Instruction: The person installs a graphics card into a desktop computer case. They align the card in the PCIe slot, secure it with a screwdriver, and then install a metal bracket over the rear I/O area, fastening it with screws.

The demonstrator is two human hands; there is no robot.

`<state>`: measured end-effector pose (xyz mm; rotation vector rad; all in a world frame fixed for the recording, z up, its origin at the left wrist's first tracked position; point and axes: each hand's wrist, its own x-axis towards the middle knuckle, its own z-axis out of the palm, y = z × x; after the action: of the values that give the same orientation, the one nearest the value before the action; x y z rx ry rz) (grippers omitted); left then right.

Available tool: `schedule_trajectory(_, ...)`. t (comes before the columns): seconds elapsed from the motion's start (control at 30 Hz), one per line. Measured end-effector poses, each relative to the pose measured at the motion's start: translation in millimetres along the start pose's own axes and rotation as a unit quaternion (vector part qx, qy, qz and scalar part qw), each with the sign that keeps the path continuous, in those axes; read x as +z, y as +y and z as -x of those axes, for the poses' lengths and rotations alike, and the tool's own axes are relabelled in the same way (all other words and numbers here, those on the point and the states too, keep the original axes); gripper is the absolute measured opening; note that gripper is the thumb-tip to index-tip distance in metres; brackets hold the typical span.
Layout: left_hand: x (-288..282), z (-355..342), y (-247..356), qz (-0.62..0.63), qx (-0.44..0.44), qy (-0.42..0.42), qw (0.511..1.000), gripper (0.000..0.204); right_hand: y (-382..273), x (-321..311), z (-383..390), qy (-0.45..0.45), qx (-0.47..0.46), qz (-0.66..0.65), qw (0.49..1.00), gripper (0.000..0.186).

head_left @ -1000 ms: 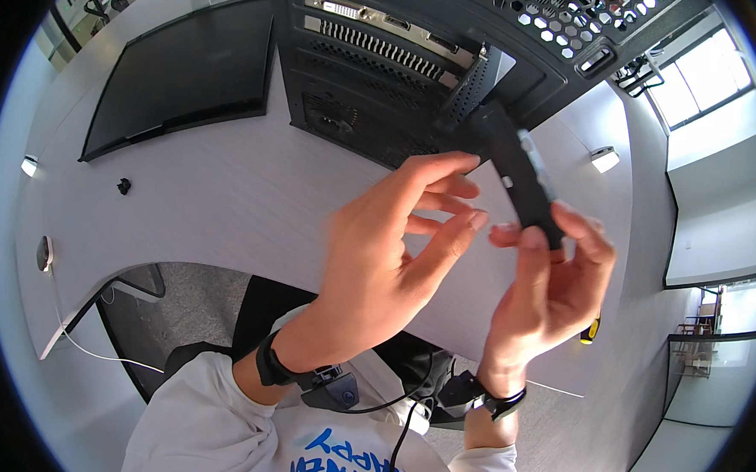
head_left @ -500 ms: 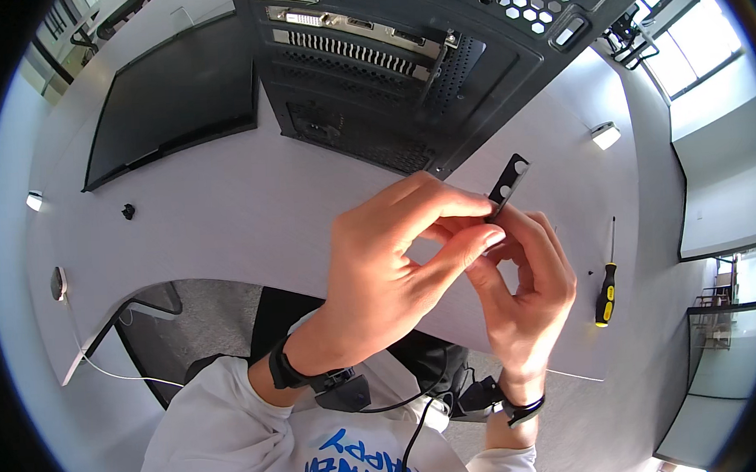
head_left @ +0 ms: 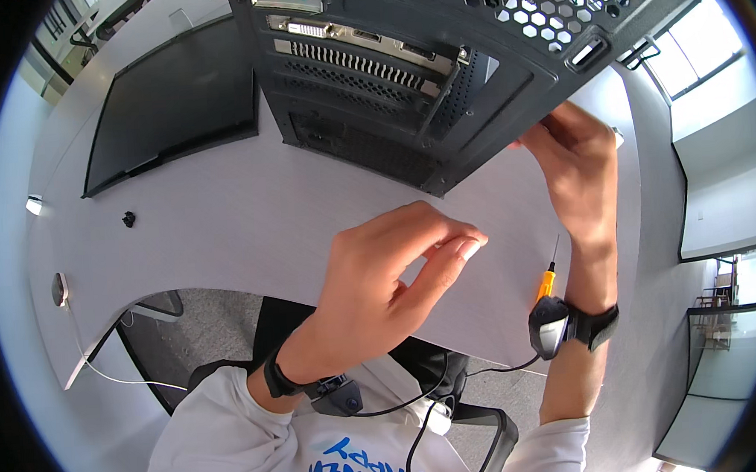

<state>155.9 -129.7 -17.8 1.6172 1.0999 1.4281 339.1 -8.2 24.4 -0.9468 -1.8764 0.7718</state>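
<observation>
The black computer case [head_left: 351, 130] stands at the top centre, its back with ports and slotted covers toward me. Below it my left hand [head_left: 389, 287] has thumb and forefinger pinched together; I cannot make out anything between them. My right hand [head_left: 584, 174] reaches up beside the case's lower right edge, fingers curled and partly hidden behind it, so what they hold is out of sight. A yellow and black screwdriver [head_left: 546, 283] lies on the desk beside my right forearm, partly hidden by the wrist-worn device.
A dark monitor [head_left: 170, 102] rests on the grey desk [head_left: 207, 236] at left. A small black piece [head_left: 129, 219] lies below it. A rounded device [head_left: 60, 289] with a white cable sits at the left edge. Glass partitions and a window line the right side.
The black slotted bracket was in both hands and is now out of sight. My right hand has moved up to the case's right edge, while my left hand has drawn slightly down, fingertips pinched.
</observation>
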Motion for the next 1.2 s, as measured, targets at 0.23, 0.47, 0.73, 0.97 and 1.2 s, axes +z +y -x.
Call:
schedule_trajectory(0.23,-19.7,0.3,2.7,-0.009,0.016,0.020,1.000,0.015,17.6,-1.3,-33.0,-0.142,-0.061,-0.063,0.986,0.012)
schedule_trajectory(0.47,-8.9,-11.0,-0.3,0.023,0.014,0.097,0.995,0.033,37.2,-18.1,-49.5,-0.199,-0.113,-0.084,0.970,0.016)
schedule_trajectory(0.73,-4.4,-12.1,-3.9,-0.054,0.066,0.105,0.991,0.051,27.8,-18.8,-47.8,-0.151,-0.074,0.009,0.986,0.022)
schedule_trajectory(0.97,4.0,-13.6,-7.2,-0.103,0.072,0.104,0.987,0.060,55.2,-38.2,-71.1,-0.222,-0.454,0.342,0.792,0.030)
schedule_trajectory(1.2,12.0,-11.3,-11.4,-0.082,0.081,0.099,0.988,0.070,60.9,-31.4,-69.4,-0.242,-0.356,0.232,0.872,0.026)
